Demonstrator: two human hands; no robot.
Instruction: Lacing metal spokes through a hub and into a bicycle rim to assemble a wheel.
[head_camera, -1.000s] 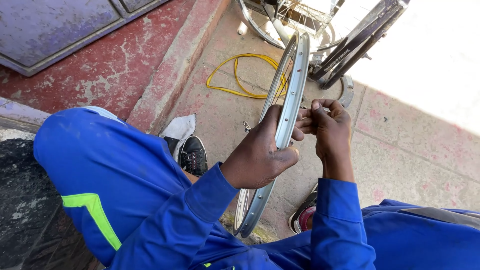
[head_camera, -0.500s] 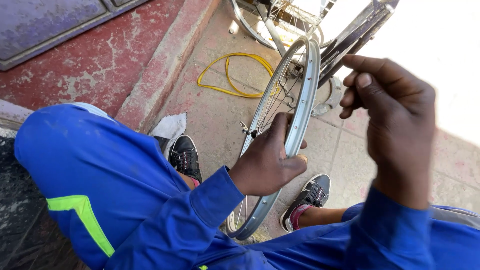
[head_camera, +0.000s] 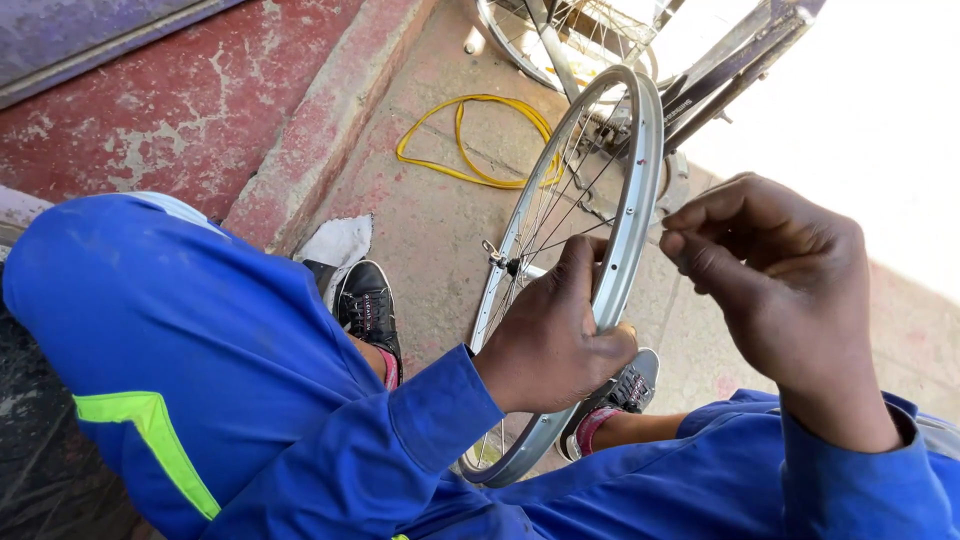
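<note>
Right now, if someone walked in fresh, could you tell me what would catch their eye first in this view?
Most striking is the silver spoked bicycle rim standing upright at centre, gripped low on its edge by the left hand. The right hand is pinched close to the rim's right side; whether it holds anything is too small to tell. Bright blue overalls with a lime stripe fill the lower frame, and a yellow hose loop lies on the pavement behind.

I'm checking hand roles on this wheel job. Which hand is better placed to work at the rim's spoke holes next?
Probably the right hand: it's free, fingertips pinched beside the silver rim. The left hand is gripping the rim, steadying it.
</note>
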